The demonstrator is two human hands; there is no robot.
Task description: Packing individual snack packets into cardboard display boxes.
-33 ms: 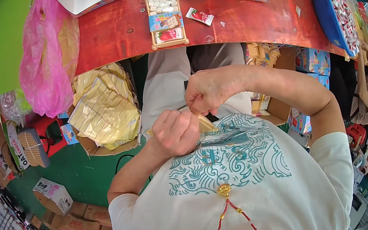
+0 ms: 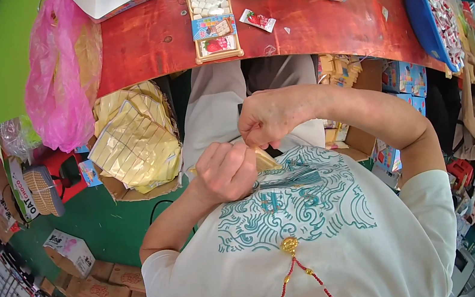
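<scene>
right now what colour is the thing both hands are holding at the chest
Gold: a shiny golden foil piece pinched between left hand and right hand, clearest in the head view.

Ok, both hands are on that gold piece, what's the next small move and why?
Probably pull the gold piece apart or open: the left hand and right hand pinch it together above the lap, away from the wooden tray on the red table.

A red table point(image 2: 317, 22), a pink bag point(image 2: 57, 76), gold foil sheets point(image 2: 133, 139), a blue basket point(image 2: 426, 24), and a white shirt point(image 2: 324, 245) with teal swirls.
</scene>
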